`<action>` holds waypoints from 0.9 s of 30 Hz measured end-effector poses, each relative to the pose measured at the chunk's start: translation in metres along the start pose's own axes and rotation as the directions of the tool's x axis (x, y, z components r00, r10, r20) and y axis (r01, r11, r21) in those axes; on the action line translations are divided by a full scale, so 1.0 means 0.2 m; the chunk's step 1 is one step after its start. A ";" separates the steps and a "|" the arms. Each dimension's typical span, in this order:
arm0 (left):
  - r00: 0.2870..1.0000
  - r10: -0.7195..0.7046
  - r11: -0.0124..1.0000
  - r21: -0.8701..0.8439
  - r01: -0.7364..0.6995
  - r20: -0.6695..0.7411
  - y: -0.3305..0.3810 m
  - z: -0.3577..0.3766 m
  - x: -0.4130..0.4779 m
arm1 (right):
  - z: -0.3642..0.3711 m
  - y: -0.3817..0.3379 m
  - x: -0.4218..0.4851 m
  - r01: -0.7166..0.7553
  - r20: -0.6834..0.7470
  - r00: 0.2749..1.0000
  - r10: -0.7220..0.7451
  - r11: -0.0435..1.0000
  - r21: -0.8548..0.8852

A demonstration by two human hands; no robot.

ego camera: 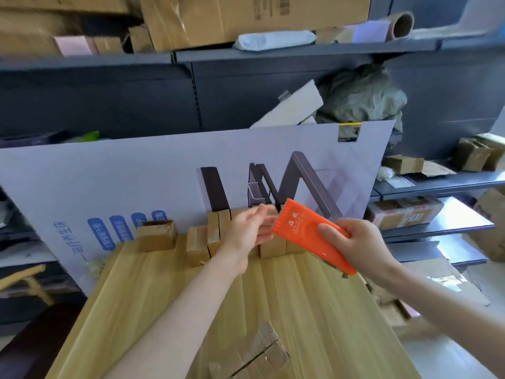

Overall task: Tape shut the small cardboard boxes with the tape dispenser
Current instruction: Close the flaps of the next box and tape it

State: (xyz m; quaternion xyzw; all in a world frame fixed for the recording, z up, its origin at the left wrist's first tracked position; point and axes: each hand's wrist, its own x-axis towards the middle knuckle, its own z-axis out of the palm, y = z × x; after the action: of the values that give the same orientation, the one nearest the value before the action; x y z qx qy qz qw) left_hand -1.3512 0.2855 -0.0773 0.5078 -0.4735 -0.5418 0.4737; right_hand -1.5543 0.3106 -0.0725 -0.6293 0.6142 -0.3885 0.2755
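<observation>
Grips orange tape dispenser [303, 228] in right hand [358, 250], thumb across its top face, in the air above far end of wooden table [164, 296]. Holds left hand [247, 231] at dispenser's toothed front edge, fingers loosely extended; cannot tell whether touching tape. Small cardboard boxes [157, 235] in a row along far table edge, against printed board [109, 181]. One open box [262, 351] near front edge.
</observation>
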 end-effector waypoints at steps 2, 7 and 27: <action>0.998 0.056 0.998 -0.032 -0.056 0.014 0.15 0.00 -0.04 | -0.04 -0.10 -0.01 0.043 -0.042 0.998 -0.042 0.998 0.035; 0.980 0.193 0.978 -0.092 -0.188 0.042 0.42 -0.04 -0.14 | -0.12 -0.32 -0.01 0.225 -0.162 0.963 -0.216 0.973 0.039; 0.960 0.264 0.944 -0.229 -0.238 0.091 0.72 -0.13 -0.31 | -0.14 -0.55 0.00 0.423 -0.202 0.899 -0.389 0.891 0.164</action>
State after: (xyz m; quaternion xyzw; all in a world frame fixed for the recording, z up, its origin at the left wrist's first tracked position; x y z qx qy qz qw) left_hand -1.3184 0.3322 0.0712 0.3552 -0.5006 -0.5547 0.5617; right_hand -1.5162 0.3245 0.0346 -0.6784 0.4462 -0.5486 0.1994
